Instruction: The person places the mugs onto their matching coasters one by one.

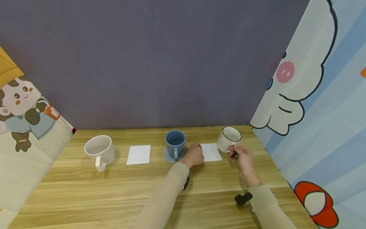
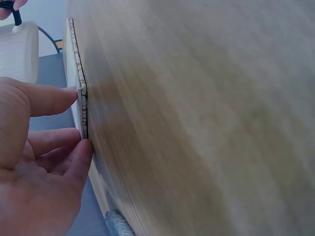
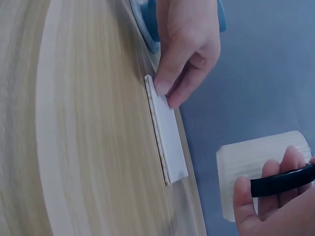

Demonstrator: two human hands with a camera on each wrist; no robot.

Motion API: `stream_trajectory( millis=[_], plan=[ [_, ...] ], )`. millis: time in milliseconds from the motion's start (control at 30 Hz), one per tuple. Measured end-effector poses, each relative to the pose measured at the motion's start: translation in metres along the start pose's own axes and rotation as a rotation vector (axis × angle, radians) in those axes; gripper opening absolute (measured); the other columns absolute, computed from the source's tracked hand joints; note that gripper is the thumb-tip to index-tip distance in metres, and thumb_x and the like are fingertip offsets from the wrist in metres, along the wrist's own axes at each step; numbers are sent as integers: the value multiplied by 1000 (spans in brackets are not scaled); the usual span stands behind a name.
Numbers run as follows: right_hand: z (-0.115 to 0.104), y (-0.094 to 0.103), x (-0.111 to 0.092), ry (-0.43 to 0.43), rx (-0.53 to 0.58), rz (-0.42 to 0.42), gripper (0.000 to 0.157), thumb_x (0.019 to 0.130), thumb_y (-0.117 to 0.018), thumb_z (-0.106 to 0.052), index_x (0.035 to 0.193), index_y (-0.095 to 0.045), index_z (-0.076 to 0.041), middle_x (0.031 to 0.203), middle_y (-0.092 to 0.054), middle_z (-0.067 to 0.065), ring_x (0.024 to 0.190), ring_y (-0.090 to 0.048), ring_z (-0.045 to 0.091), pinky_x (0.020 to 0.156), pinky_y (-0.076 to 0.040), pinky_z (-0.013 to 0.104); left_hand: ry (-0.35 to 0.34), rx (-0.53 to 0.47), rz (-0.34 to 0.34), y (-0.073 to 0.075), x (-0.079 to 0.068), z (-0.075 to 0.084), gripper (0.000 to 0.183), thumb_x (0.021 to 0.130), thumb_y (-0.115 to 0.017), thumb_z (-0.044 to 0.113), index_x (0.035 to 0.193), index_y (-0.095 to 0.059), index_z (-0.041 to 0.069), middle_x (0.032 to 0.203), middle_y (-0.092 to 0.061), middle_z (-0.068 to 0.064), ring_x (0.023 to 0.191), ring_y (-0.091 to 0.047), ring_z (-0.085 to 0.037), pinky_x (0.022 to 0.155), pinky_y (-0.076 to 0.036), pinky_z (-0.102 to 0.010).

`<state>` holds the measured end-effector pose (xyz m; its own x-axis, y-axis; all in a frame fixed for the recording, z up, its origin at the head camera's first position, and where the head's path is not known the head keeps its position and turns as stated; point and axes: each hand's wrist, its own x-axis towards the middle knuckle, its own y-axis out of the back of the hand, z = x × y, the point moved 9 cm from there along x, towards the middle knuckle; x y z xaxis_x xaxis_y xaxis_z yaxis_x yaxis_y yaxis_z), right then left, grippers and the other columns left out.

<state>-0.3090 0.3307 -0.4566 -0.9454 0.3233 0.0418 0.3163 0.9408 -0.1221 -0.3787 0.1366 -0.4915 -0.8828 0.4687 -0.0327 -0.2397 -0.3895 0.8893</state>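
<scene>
Currently, in the head view, a white cylindrical mug [image 1: 225, 143] with a dark rim and black handle is held by that handle in the right hand [image 1: 243, 159], at the right edge of a thin white square pad [image 1: 212, 153]. The pad's left edge is gripped by the fingers of the left hand [image 1: 195, 155]. Just to the left, a blue mug [image 1: 172, 148] is set on a round grey-blue coaster [image 1: 167, 158]; farther left, a second white square pad [image 1: 138, 155] and a wide cream-white mug [image 1: 106, 156] are laid out on the light wooden desk [image 1: 94, 197].

In the left wrist view, the pad's layered edge is seen side-on, pinched between thumb and fingers and lying low along the desk. The white mug is partly shown beyond, with its base clear of the desk.

In the right wrist view, the black handle is enclosed by curled fingers, and the mug is held above the desk, apart from the pad. The pad's far end is grasped by the left hand, near the blue mug.
</scene>
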Motion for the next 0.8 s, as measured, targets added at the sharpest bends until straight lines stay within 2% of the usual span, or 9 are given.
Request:
stream_trajectory(
  millis=[300, 533, 800],
  plan=[
    [1, -13, -5, 14, 54, -3, 24, 106, -52, -10, 90, -65, 3, 75, -63, 2, 72, -62, 15, 68, -56, 30, 6, -9, 4, 0, 0, -1, 38, 94, -67, 14, 128, -63, -5, 147, -49, -13, 139, -43, -31, 114, -37, -35],
    [5, -25, -8, 0, 37, -23, 24, 106, -51, -9, 90, -64, 4, 77, -63, 5, 74, -62, 16, 72, -56, 35, 20, -26, 7, 1, 0, -3, 39, 93, -68, 15, 127, -63, -4, 146, -49, -12, 139, -43, -31, 114, -38, -35],
    [10, -39, -10, -2, 30, -47, 25, 107, -50, -8, 96, -62, 11, 77, -63, 5, 73, -62, 15, 71, -57, 33, 12, -20, 20, 3, -1, -1, 44, 92, -69, 15, 130, -61, -5, 144, -51, -12, 136, -45, -30, 110, -41, -34]
  ],
)
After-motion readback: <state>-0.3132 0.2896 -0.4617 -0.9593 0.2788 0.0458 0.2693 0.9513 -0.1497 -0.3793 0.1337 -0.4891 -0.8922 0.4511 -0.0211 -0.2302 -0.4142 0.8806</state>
